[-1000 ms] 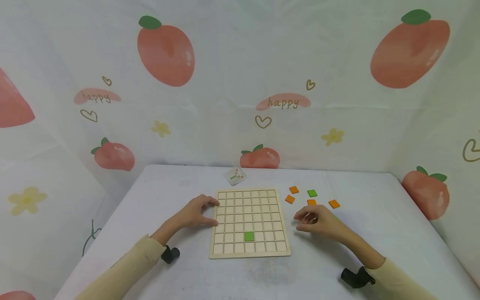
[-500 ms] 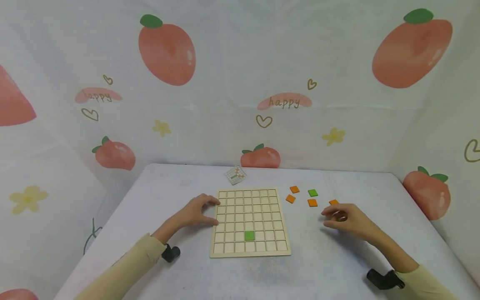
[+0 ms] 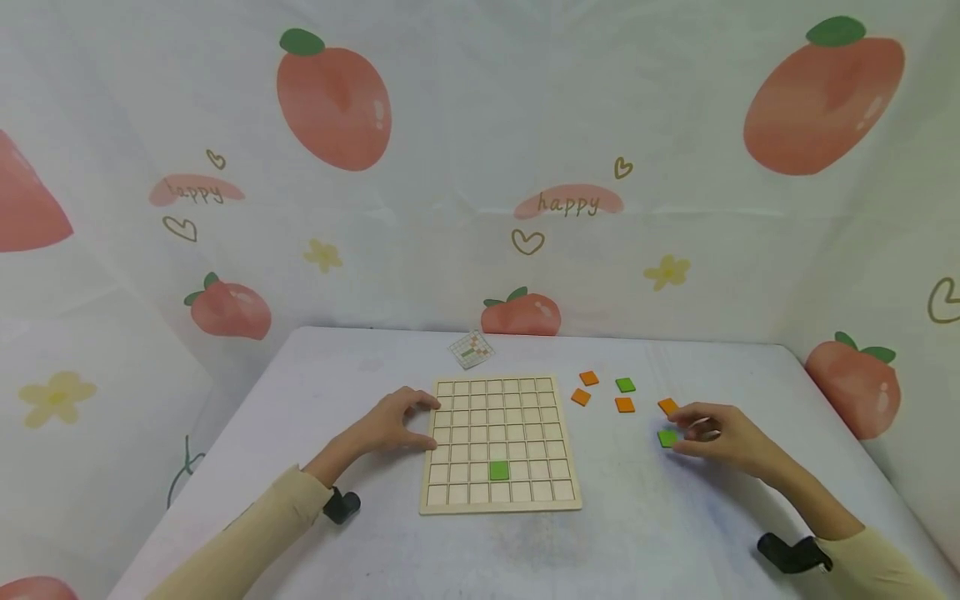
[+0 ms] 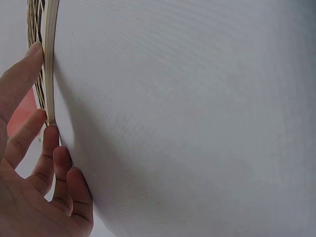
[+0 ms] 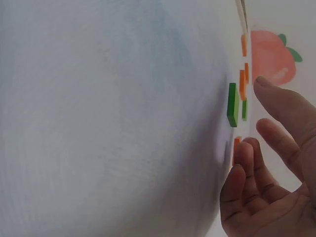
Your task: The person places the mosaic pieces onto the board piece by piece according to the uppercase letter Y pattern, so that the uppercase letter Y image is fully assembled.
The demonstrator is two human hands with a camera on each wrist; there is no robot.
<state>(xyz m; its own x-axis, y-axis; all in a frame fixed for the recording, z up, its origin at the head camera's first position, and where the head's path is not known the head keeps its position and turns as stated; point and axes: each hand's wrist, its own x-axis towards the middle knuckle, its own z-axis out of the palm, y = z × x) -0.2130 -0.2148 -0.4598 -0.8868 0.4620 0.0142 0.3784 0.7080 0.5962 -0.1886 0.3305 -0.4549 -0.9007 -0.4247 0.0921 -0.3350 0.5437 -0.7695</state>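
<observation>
The wooden grid board [image 3: 426, 500] lies on the table with a green square tile [image 3: 498, 471] in one cell of a lower row. My left hand [image 3: 390, 423] rests at the board's left edge, thumb and fingers spread along it; the left wrist view has the fingertips [image 4: 50, 133] right at the wooden side. Over the right part of the table hovers my right hand [image 3: 723, 435], thumb and fingers apart with nothing between them. Just by its fingertips lie a loose green tile [image 3: 666, 438] and an orange tile [image 3: 667, 407]. In the right wrist view the green tile [image 5: 232, 104] is beside the thumb.
Between the board and my right hand lie orange tiles [image 3: 625, 405] and another green tile [image 3: 626, 384]. A small card printed with a coloured grid [image 3: 472, 350] lies behind the board. A fruit-print curtain [image 3: 450, 167] hangs at the table's back edge.
My right hand has moved right, away from the board, to the outer tiles. The loose green tile beside it now shows. My left hand and the board have stayed put.
</observation>
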